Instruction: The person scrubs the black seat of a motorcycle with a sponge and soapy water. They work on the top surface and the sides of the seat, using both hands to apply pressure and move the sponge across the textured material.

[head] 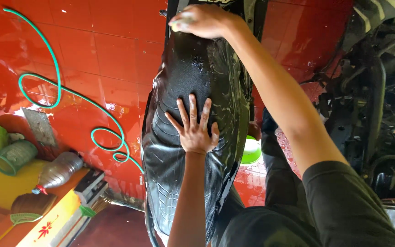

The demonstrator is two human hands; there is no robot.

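Note:
A black motorcycle seat (193,73), wet and streaked with suds, runs down the middle of the view. My left hand (194,130) lies flat on the ribbed middle of the seat, fingers spread, holding nothing. My right hand (204,20) reaches to the far end of the seat, its fingers closed on a pale soapy sponge (180,24) that presses against the seat's surface. My right arm, in a dark sleeve, crosses the view from the lower right.
A green hose (58,87) loops over the wet red tiled floor (110,50). A green bowl (251,151) sits beside the seat. At left are a green basket (10,158), a plastic bottle (60,169) and a hand broom (28,208). Motorcycle machinery (380,105) fills the right.

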